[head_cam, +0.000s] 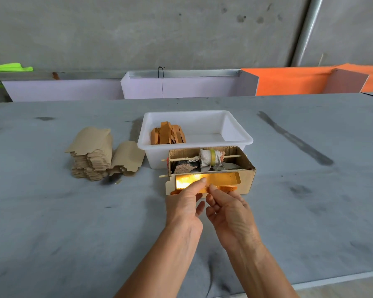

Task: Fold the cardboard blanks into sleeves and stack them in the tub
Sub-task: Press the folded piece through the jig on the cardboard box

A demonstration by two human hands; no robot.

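- L hand (184,203) + R hand (228,208) — both pinching gold blank (205,181) against cardboard jig box (244,181), mid-table (52,211).
- Folded sleeves (167,134) upright, left end of white tub (235,125) — just behind box.
- Blank stack (93,155) left of tub.

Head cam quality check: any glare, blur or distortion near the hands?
Head view: strong glare blows out the gold blank under the left hand and right hand; wide-angle bowing bends the table edges; the white tub and the hands are sharp, with soft shadows only.
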